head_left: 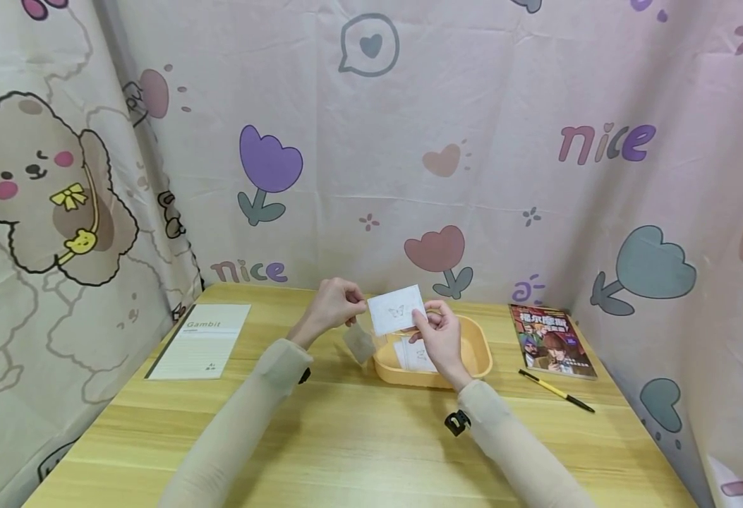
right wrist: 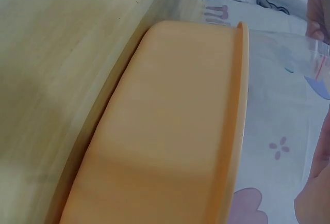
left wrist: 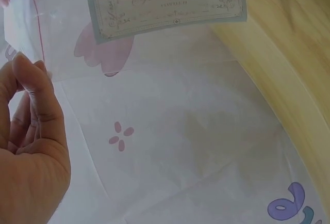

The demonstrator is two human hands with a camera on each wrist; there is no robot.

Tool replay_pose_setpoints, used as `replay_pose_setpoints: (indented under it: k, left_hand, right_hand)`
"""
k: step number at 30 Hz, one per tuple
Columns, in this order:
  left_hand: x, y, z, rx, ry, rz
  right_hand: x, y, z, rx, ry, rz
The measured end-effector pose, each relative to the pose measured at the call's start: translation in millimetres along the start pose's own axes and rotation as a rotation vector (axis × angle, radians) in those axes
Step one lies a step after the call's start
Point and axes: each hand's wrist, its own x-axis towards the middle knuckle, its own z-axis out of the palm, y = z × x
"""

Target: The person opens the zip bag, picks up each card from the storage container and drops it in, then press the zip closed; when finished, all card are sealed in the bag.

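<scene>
My left hand [head_left: 333,308] pinches the top edge of a clear zip bag [head_left: 360,343] that hangs just left of a yellow-orange basket [head_left: 483,346]. A red seal line runs along the bag's mouth in the left wrist view, and a butterfly-printed card [left wrist: 170,24] with a pale blue-green border shows in it. Above the basket, my right hand [head_left: 444,341] holds a white card [head_left: 387,310] with a butterfly print, between thumb and fingers. That card's left edge is close to the left fingertips. More printed white cards [head_left: 415,355] lie inside the basket.
A "Gambit" notebook [head_left: 202,341] lies at the table's left. To the right are a colourful comic-style booklet [head_left: 554,341] and a yellow-and-black pen [head_left: 555,390]. A printed curtain [head_left: 346,141] hangs behind the wooden table [head_left: 358,444] and along both sides.
</scene>
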Motion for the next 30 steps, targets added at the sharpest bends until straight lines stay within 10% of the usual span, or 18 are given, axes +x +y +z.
replay_pose_setpoints:
  k: [11,30]
  left_hand:
    - [-0.2,1.7,-1.0,0.001,0.007,-0.029]
    - [1.9,5.0,3.0,0.016,0.000,-0.046]
  right_hand:
    - [-8.6,-26.6,11.0,-0.201,-0.066,-0.159]
    - [-7.0,-30.0,26.0,-0.374,-0.148,-0.037]
